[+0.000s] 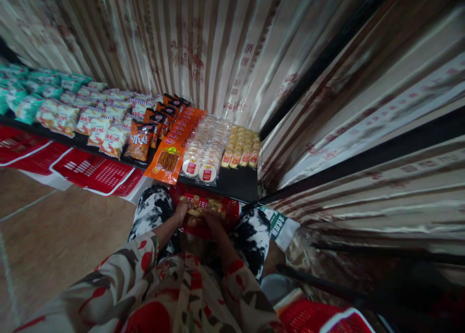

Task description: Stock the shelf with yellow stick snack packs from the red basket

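Between my knees, a red basket [230, 208] holds several small yellow snack packets [215, 205]. My left hand [182, 210] reaches into its left side, fingers closed on a yellow snack packet [195, 211]. From the right, my right hand [210, 215] comes in close beside it, fingers curled at the same packets. Dim light and blur hide the exact grip of each hand. Just beyond the basket, rows of matching yellow packets [241, 146] stand at the right end of a black shelf [232, 183].
Left along the shelf are clear-wrapped round crackers [208, 149], a flat orange bag [170, 153], orange-black bags [140, 139], white snack bags [113, 140] and green bags [29, 107]. Red baskets [96, 170] sit below. A pleated curtain [203, 47] hangs behind; black bars [327, 52] cross the right side.
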Demonstrator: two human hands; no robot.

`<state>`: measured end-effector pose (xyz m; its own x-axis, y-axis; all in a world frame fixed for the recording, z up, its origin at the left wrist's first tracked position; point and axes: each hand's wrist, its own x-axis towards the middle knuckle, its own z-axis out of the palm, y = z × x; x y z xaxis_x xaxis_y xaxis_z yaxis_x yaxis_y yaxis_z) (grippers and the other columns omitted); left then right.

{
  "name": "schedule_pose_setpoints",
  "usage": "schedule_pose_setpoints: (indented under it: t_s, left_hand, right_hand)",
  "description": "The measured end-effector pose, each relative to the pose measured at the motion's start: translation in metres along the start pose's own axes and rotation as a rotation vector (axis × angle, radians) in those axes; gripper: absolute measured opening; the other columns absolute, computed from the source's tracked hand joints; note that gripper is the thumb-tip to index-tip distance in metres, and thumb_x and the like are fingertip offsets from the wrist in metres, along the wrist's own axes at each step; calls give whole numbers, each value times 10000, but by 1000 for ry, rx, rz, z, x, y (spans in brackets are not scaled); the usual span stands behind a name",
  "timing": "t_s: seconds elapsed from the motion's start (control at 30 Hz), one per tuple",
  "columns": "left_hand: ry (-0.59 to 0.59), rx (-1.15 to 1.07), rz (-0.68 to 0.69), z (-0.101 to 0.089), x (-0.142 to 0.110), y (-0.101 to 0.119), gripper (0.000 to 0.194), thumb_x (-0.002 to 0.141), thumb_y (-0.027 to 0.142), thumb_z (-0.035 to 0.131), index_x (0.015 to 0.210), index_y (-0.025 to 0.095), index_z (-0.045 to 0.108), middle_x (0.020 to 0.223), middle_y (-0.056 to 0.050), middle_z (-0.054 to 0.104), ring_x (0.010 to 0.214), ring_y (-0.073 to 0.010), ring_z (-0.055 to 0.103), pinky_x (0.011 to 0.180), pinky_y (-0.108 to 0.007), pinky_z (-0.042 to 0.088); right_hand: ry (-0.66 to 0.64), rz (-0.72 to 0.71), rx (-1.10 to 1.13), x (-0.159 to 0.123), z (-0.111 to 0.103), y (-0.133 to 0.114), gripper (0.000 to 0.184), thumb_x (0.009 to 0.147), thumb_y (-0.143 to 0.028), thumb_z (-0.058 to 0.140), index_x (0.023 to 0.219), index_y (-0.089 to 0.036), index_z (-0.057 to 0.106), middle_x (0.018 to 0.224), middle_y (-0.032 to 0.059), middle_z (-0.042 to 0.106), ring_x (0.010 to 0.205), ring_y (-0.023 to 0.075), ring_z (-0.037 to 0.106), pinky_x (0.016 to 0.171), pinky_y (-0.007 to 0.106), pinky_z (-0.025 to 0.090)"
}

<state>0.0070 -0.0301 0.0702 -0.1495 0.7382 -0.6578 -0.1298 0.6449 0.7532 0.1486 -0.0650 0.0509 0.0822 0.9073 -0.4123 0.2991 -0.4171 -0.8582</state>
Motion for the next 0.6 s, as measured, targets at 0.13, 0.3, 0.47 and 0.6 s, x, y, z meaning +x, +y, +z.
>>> schedule_pose_setpoints:
  t_s: [0.13,0.3,0.47,0.6]
  left_hand:
    - [-91,-9,11,-1,0,3,128,491,36,464,488,156,508,516,14,520,496,-106,488,482,-198,389]
    - [-149,-21,3,0,-1,6,131,472,37,453,496,148,519,510,15,517,473,-97,462,452,-191,367]
    - [-131,-39,-22,3,-5,9,217,489,36,455,627,145,584,534,12,539,487,-111,488,468,-201,396]
    - [-128,-54,-43,5,-7,10,279,540,35,468,761,143,599,605,2,583,495,-115,517,487,-214,416]
  right_hand:
    - [-56,128,188,-4,5,2,103,702,-263,536,743,-206,612,744,22,682,742,183,636,703,299,500]
    - [-91,216,357,-10,9,3,231,653,-269,583,871,-196,599,712,4,668,660,166,633,658,295,502]
    - [-86,239,413,-15,6,2,294,626,-248,593,916,-212,569,690,-22,649,636,159,619,666,293,492]
    - [-68,211,399,-16,6,3,285,605,-229,614,886,-220,561,685,-24,641,650,164,614,678,290,485]
